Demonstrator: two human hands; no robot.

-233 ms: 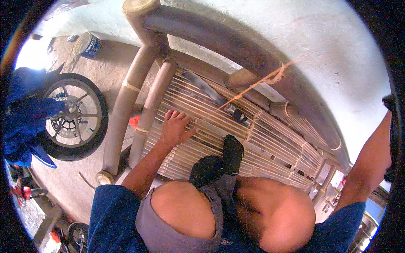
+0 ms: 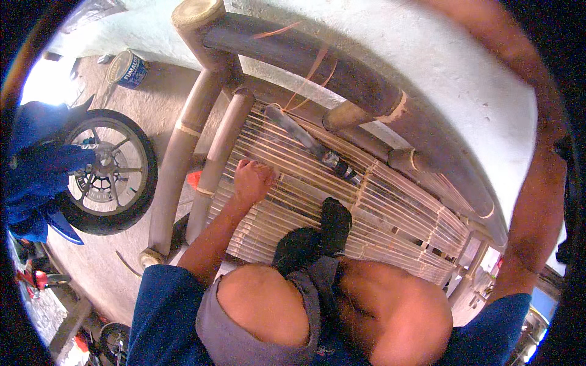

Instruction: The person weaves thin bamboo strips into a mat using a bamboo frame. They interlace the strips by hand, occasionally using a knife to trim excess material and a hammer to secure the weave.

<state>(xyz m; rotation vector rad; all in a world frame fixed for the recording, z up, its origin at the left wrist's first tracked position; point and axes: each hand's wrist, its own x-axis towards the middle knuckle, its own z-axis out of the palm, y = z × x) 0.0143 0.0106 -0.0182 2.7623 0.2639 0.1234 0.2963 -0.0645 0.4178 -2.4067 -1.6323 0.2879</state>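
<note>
My left hand [image 2: 253, 181] rests on the bamboo slats [image 2: 293, 189] of a bench seat, its fingers curled in; whatever they may hold is hidden. My right arm [image 2: 537, 201] is raised along the right side, with its hand beyond the upper edge of the picture. Thin orange strands [image 2: 318, 63] hang in a loose loop across the thick bamboo back rail [image 2: 360, 73] down to the slats. Beneath their lower end lies a long grey tool [image 2: 296, 134] with a black and silver banded end.
My feet in black socks [image 2: 336, 219] are on the slats. Bamboo posts [image 2: 195, 116] stand at the bench's left end. Beyond them are a motorcycle wheel [image 2: 110, 171] and a paint can [image 2: 128, 69]. A pale wall [image 2: 470, 91] rises behind the bench.
My right forearm has swung up into the upper right. The strand, stretched straight toward the upper right before, now hangs looped farther left. My left hand's fingers have curled in.
</note>
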